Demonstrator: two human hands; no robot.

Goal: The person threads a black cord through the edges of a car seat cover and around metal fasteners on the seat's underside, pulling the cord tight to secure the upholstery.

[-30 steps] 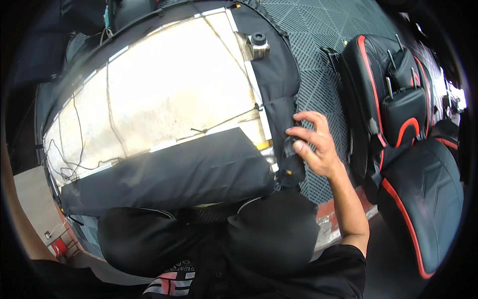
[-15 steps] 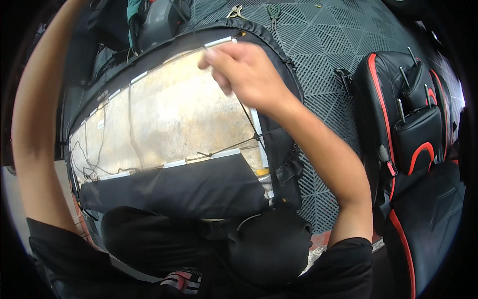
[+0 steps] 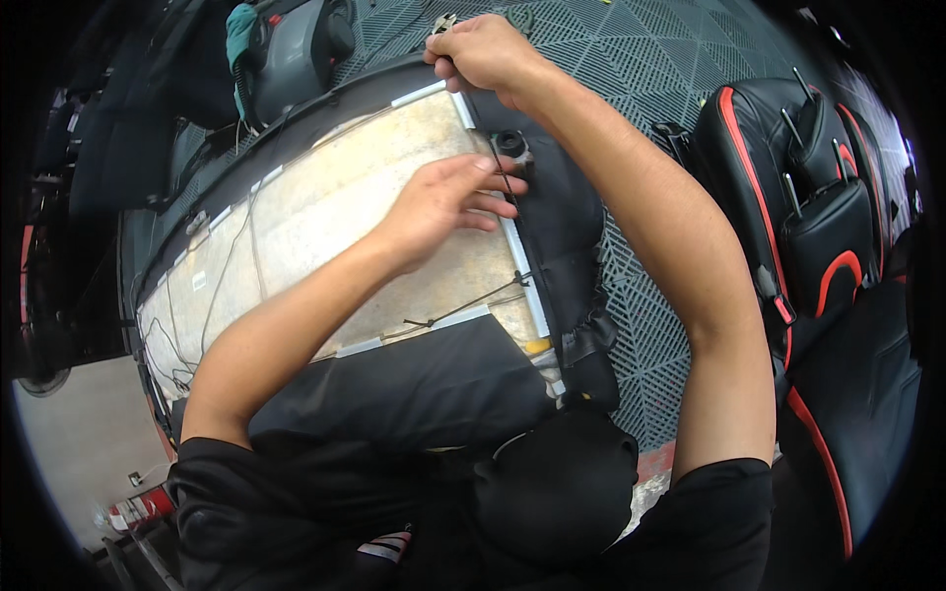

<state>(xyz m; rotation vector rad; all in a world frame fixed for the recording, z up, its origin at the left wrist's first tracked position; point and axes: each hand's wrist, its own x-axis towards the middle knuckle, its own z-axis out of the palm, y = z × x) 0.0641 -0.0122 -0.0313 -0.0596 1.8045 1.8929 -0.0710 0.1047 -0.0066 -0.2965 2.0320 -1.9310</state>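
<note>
A padded black seat cover (image 3: 394, 379) lies around a pale, worn panel (image 3: 325, 207) in front of me. Over its right part reaches my left hand (image 3: 448, 202), fingers apart, with a thin black cord (image 3: 507, 246) passing by its fingertips. A small black round piece (image 3: 510, 145) sits just beyond the thumb; I cannot tell if they touch. Beyond the cover's far right edge, my right hand (image 3: 488, 54) is closed in a pinch, and what it grips is hidden. Metal pliers (image 3: 443, 22) show right beside those fingers, seemingly on the floor.
Black seats with red trim (image 3: 769, 177) and bare headrest posts stand at the right. A grey machine with a teal part (image 3: 296, 64) is at the far left. Green-handled pliers (image 3: 520, 15) lie on the grey tiled floor (image 3: 641, 315). White strips (image 3: 527, 266) edge the panel.
My right hand has moved away from me, past the cover's far edge. My left hand has come in from the far left to the cord. The view has shifted slightly.
</note>
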